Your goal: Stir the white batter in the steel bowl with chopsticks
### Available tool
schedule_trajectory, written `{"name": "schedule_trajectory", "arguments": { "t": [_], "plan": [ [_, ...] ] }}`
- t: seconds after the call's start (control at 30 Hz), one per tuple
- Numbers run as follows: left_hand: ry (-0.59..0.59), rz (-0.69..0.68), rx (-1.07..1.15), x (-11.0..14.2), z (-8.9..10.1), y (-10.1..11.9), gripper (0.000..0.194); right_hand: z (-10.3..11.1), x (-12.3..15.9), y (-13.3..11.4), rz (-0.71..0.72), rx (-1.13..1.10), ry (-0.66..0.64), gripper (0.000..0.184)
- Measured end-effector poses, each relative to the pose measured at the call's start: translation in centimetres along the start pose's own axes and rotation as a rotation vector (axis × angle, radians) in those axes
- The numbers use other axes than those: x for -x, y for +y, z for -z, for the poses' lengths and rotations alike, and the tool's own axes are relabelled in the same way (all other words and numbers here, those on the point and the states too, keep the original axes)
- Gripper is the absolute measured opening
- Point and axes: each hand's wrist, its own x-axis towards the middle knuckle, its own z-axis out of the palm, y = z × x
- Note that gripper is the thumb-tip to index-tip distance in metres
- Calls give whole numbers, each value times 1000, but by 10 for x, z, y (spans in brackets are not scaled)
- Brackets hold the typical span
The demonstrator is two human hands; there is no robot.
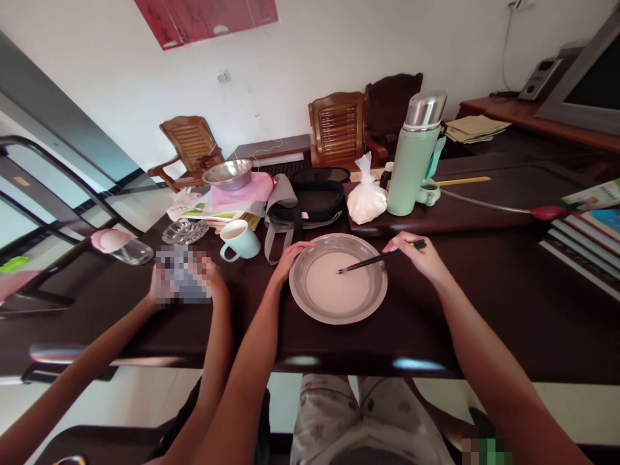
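Note:
A metal bowl (pixel 372 309) holding a pale white liquid stands on the dark table in front of me. My left hand (pixel 289 256) rests against the bowl's left rim, fingers curled on the edge. My right hand (pixel 417 254) is closed on a pair of dark chopsticks (pixel 375 259) whose tips dip into the liquid near the bowl's middle.
Another person's two hands (pixel 184 281) hold a blurred object at the left. A light blue mug (pixel 241 241), a glass ashtray (pixel 184 230), a black bag (pixel 314 197), a white plastic bag (pixel 367 197), a green thermos (pixel 415 155) and books (pixel 588 223) crowd the table's far side.

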Motion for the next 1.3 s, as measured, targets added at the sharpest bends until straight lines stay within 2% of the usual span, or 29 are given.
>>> {"name": "schedule_trajectory", "arguments": {
  "t": [0.07,0.13,0.23,0.3,0.4,0.43,0.47,0.5,0.57,0.67,0.73,0.83,0.93,1.03,1.1,1.2,1.3],
  "plan": [
    [-2,-6,-19,-2,-2,-3,28,2,0,0,-18,-21,-9,36],
    [-5,-13,-41,2,3,-3,26,0,1,-2,-15,-36,-91,36],
    [-2,-25,-53,20,24,4,29,-3,0,-2,21,-9,-122,33],
    [13,-42,-57,38,52,8,35,-1,0,0,20,10,-40,34],
    [119,-130,-63,65,107,3,74,3,-1,3,-22,-30,28,38],
    [292,-272,-74,71,125,-2,88,3,-1,2,-35,-46,2,38],
    [404,-358,-97,75,140,-8,97,2,0,1,-40,-50,-44,39],
    [469,-398,-123,77,152,-16,101,0,0,0,-38,-41,-97,38],
    [510,-419,-158,78,166,-31,103,-3,0,-3,-15,-11,-145,37],
    [520,-454,-118,76,171,-44,93,-2,0,-2,6,21,-45,34],
    [482,-469,-59,76,170,-46,90,1,0,-1,-7,8,9,34],
    [355,-375,-34,76,168,-42,102,0,0,-1,-26,-32,-99,36],
    [327,-308,-56,77,168,-39,111,-5,1,-3,-1,-12,-176,36],
    [356,-313,-74,78,169,-41,110,-3,0,-3,14,19,-79,34],
    [429,-343,-105,78,170,-44,106,0,0,-2,-4,17,-53,33],
    [577,-442,-127,77,172,-50,92,0,1,-2,-28,-19,-154,34],
    [629,-485,-155,78,174,-50,87,-4,1,-3,-6,-11,-183,34]
  ]
}}
